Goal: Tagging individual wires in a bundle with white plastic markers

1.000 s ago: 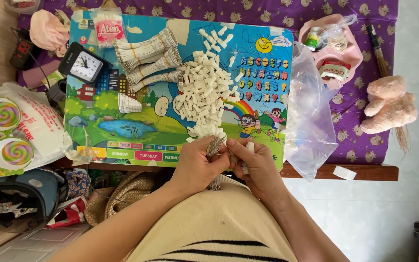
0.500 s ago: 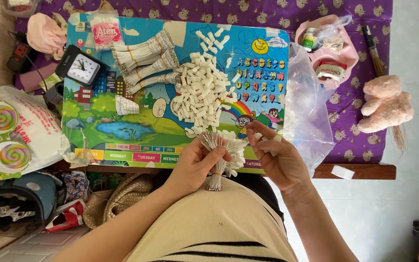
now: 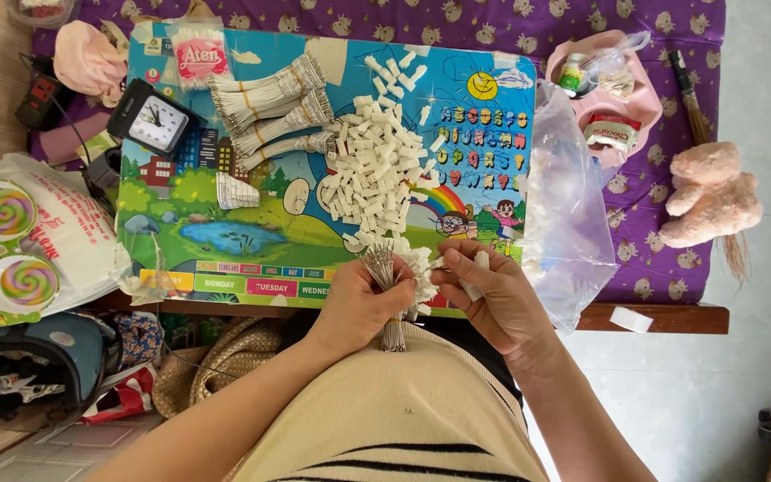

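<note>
Your left hand (image 3: 360, 299) clenched the bundle of thin wires (image 3: 388, 295) upright; your right hand (image 3: 491, 299) pinched a small white tag (image 3: 477, 265), just beside the wire tips, below the tag pile (image 3: 372, 174).

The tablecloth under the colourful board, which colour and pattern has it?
Purple tablecloth with small pale cartoon figures; head view.

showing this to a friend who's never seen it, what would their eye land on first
Most likely the heap of small white pieces piled mid-way on the bright cartoon play mat covering the table. Just below it, at the mat's near edge, the left hand has its grip around a bundle of thin silvery sticks, while the right hand holds one white piece beside it. A small black clock sits at the mat's upper left.
</note>
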